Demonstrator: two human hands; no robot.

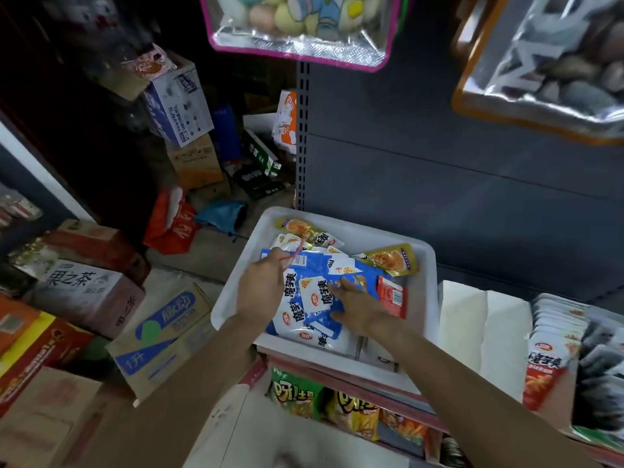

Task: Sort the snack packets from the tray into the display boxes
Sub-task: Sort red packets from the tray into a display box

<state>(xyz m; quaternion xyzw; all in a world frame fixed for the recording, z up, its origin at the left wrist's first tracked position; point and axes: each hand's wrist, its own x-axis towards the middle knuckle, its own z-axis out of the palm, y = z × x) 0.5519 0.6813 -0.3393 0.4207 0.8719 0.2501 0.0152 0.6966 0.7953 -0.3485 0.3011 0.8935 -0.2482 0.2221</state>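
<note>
Both hands are in the tray (426,265), a white, rounded-corner plastic bin sitting at the shelf edge. Left hand (260,287) has fingers curled, pinching a thin red band (293,255); whether it also grips a packet under the palm is hidden. Right hand (359,304) lies flat, fingers straight, pressing on the blue packets (317,292), a glossy blue-and-white foil pile mid-tray. Forearms cover the pile's near edge, so no packet count. Yellow packets (393,260) lie at the tray's far side, one partly buried. A red packet (391,295) is just right of the fingertips, lower half tucked under.

Display box (553,329) at right holds an upright row of white-and-red packets; its right part is blurred and cut off by the frame. White blocks (472,319) between tray and box: material unclear.

Below the tray, chip bags (297,395), green and yellow, tops hidden by the tray. Cartons (162,336) stacked at left, print mostly unreadable. Two clear hanging bags (300,25) overhead, cropped at the top, contents blurred.
</note>
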